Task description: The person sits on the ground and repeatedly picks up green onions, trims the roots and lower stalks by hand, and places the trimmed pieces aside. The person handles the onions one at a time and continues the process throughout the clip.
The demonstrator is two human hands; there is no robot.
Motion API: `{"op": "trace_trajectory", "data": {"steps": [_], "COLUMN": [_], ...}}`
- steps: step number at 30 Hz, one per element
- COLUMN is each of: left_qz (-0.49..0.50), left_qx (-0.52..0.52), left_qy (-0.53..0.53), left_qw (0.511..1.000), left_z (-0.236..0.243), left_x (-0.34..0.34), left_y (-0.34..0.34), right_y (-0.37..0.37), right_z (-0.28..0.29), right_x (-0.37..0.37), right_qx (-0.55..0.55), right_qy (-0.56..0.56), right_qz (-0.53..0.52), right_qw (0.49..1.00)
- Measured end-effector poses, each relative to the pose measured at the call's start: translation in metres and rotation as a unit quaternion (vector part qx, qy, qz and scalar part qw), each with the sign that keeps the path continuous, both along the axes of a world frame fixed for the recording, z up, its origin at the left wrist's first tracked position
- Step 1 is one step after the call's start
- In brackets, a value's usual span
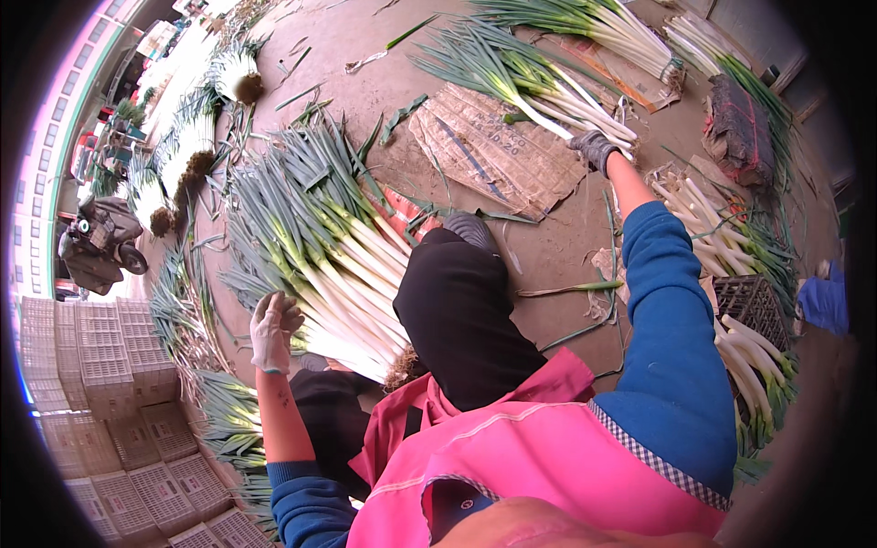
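My right hand [596, 152], in a dark grey glove, is closed at the white root end of a long leek [546, 121]. That leek lies along the near edge of a loose pile of leeks [568, 95] to the far right. My left hand [273, 331] wears a pale glove and is raised with loosely bent fingers, nothing visible in them. Beside it a large heap of leeks [343, 265] is spread out, green tops away and white stalks toward my knee. Muddy roots [402, 367] show at its near end.
A flattened brown sack [498, 151] lies on the floor ahead. Pale plastic crates [105, 356] are stacked at left, near a parked three-wheeler [99, 242]. More leeks [703, 219] lie at right by a dark crate [751, 306] and a dark wrapped bundle [738, 132].
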State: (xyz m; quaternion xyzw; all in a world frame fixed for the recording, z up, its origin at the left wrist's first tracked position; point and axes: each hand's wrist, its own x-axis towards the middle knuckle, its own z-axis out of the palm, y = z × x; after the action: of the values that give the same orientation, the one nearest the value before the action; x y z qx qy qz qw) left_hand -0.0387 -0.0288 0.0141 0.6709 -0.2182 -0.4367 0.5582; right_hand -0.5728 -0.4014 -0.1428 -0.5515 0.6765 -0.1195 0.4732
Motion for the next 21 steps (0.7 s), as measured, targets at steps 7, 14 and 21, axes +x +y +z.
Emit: {"op": "trace_trajectory", "data": {"steps": [7, 14, 21], "left_qz": [0.114, 0.047, 0.035], "left_qx": [0.009, -0.026, -0.105], "left_qy": [0.034, 0.072, 0.093], "left_qw": [0.993, 0.996, 0.989], "left_z": [-0.019, -0.03, -0.014], "left_x": [0.027, 0.024, 0.045], "left_y": [0.024, 0.025, 0.056], "right_y": [-0.022, 0.017, -0.004], "right_z": [-0.084, -0.106, 0.021], "right_x": [-0.112, -0.128, 0.031], "right_qx": [-0.122, -0.013, -0.203], "right_qy": [-0.482, -0.107, 0.059], "right_qz": [-0.42, -0.363, 0.039], "right_qw": [0.759, 0.926, 0.977]}}
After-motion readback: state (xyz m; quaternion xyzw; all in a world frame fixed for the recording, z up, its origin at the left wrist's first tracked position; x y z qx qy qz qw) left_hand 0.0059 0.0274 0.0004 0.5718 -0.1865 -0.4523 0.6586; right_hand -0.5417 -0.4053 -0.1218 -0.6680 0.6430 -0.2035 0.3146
